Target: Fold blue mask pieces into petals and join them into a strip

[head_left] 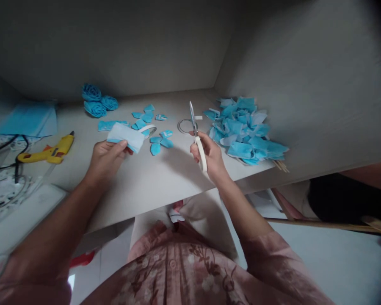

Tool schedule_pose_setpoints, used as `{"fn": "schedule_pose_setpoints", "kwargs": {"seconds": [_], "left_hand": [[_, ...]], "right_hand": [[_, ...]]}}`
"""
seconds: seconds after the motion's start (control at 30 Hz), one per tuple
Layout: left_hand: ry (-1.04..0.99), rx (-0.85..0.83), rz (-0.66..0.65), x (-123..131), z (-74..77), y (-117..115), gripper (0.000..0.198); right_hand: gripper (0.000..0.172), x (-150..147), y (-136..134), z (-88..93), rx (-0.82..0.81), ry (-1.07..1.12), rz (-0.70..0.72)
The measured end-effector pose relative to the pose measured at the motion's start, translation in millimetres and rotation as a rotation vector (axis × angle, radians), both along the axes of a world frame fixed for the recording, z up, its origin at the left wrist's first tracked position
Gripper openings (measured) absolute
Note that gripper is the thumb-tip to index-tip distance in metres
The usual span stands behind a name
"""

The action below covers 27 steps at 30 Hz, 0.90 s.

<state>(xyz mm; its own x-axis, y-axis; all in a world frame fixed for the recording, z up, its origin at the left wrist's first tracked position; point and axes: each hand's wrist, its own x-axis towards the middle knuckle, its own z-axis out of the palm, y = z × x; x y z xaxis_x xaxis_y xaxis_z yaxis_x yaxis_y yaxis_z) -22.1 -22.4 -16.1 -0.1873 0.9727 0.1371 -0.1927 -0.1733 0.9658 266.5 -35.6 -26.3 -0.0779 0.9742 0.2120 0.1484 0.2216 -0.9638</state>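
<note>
Dusty-pink shirt (158, 281), round button (173, 264), brown sprig print (206, 257), pale blossoms (209, 282); pink sleeves (279, 267).

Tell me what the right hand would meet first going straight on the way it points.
The right hand, holding the scissors, would probably meet the gray ring on the table first, though its height above the table is unclear.

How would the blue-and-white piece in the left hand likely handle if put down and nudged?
The blue-and-white piece is probably light, being a thin sheet pinched near its lower edge by the left hand. It may be slightly stiff, since it reaches past the fingers without obvious drooping. Lying flat, it would likely slide rather than roll.
</note>
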Motion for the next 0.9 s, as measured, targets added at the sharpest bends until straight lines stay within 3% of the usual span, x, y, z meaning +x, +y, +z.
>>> {"fn": "schedule_pose_setpoints", "kwargs": {"seconds": [0.17,0.43,0.67,0.9], "left_hand": [[-0.145,0.0,-0.041,4,7.2,-5,0.035],[-0.103,-0.026,-0.054,1,3.9,-9,0.037],[0.027,-0.054,-0.059,4,15.2,-16,0.04],[0.214,-0.052,-0.13,-8,3.2,-16,0.033]], "right_hand": [[0.073,-4,-9,7.2,-0.104,-0.073,0.126],[0.07,-20,-15,6.3,-0.092,-0.159,0.168],[0.074,-28,-3,12.5,-0.072,0.169,0.013],[0.067,-38,0,30.2,0.094,0.161,0.041]]}}
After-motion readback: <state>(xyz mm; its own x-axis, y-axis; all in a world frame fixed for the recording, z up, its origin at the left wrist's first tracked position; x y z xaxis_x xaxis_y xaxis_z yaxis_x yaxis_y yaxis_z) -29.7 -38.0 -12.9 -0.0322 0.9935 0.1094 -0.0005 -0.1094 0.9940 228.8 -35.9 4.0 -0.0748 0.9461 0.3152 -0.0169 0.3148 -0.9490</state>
